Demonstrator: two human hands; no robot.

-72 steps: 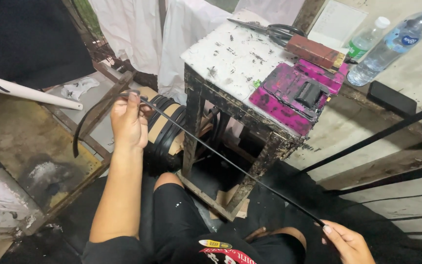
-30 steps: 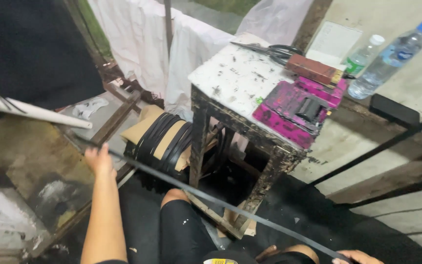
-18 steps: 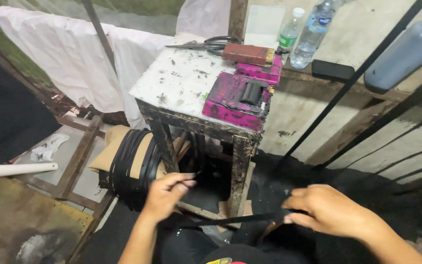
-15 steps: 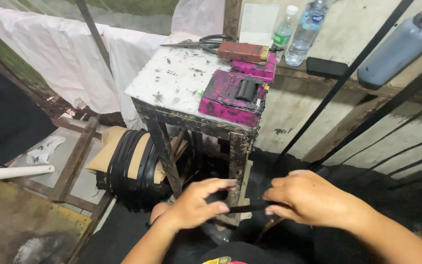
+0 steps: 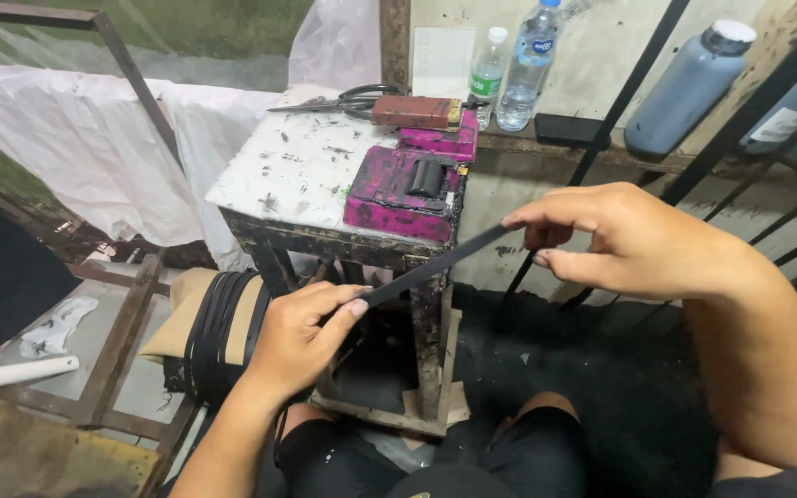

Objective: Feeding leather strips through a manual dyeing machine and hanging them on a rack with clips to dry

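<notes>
In front of the stained little work stool, the person holds a narrow black strip stretched taut between both hands. The left hand is closed around the lower end, below and in front of the stool's front edge, thumb pressing the strip against the curled fingers. The right hand pinches the upper end between thumb and fingertips, to the right of the stool and level with its top surface. The strip runs slanting upward from left hand to right, crossing in front of the stool's right front leg. On the stool's surface lie a magenta-stained block tool at the right front corner, a brown box and scissors at the back. To the left of the stool, on the floor, stands a bundle of black bands wrapped round cardboard. Judged from this, one strip is in hand and not yet laid on the stool; whether it has been cut or treated cannot be told.
</notes>
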